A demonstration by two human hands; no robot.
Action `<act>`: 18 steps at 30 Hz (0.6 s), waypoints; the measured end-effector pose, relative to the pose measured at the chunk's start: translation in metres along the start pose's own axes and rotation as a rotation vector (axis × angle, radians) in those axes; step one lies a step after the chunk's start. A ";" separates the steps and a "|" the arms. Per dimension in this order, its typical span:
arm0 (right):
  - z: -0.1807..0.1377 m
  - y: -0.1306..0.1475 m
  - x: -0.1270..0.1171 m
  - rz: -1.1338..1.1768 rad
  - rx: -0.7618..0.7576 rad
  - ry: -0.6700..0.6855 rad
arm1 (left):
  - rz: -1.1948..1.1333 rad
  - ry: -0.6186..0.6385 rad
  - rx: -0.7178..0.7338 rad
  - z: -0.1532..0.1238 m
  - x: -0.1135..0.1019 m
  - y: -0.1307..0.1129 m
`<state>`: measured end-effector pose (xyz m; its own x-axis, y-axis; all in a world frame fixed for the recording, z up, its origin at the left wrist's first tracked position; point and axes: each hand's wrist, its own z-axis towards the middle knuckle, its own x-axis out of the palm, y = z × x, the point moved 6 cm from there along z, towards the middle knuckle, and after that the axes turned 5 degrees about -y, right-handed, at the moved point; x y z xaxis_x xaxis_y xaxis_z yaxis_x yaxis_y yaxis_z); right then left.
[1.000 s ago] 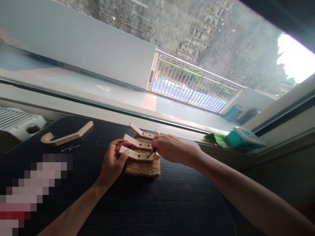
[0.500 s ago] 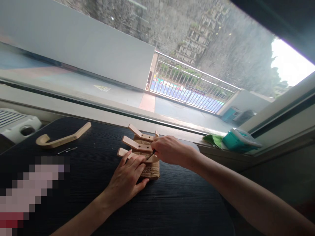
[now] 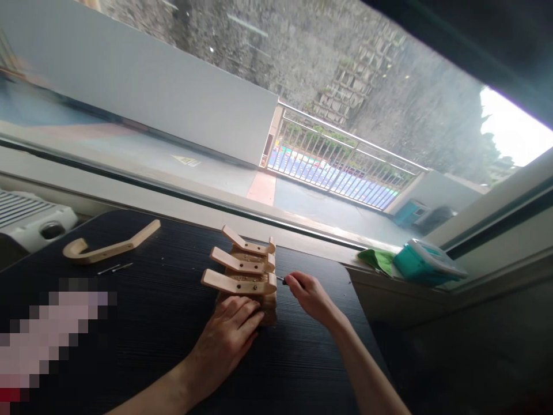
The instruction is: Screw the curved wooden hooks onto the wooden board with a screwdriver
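Observation:
Three pale wooden hooks lie side by side across a brown block that looks like corrugated cardboard. They are the near hook, the middle hook and the far hook; dark spots, screw heads or holes, show along them. My left hand grips the block's near side, its fingers closed over the edge and partly hiding it. In my right hand is a screwdriver, held by its dark handle. Its shaft points left at the curled end of the near hook; whether the tip touches is unclear.
A loose wooden hook lies at the table's left, with thin metal pieces beside it. A white slatted appliance stands at far left. On the sill are a green cloth and a teal box. A window borders the dark table.
My right hand has pulled the screwdriver off the top of the near hook and moved right and down. My left hand has slid off that hook to the block's near side.

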<state>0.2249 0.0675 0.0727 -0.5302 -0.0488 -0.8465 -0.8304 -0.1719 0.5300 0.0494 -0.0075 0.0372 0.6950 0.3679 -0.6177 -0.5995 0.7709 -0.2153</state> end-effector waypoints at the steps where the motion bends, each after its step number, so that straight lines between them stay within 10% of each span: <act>1: 0.003 -0.005 0.011 0.011 0.013 -0.015 | 0.007 -0.014 0.003 0.000 0.000 0.001; 18: 0.007 -0.022 0.039 -0.016 0.025 -0.166 | -0.064 -0.080 -0.019 0.000 0.003 0.004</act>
<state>0.2217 0.0759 0.0282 -0.5359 0.1177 -0.8361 -0.8421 -0.1464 0.5191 0.0495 -0.0032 0.0343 0.7612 0.3587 -0.5403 -0.5595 0.7845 -0.2675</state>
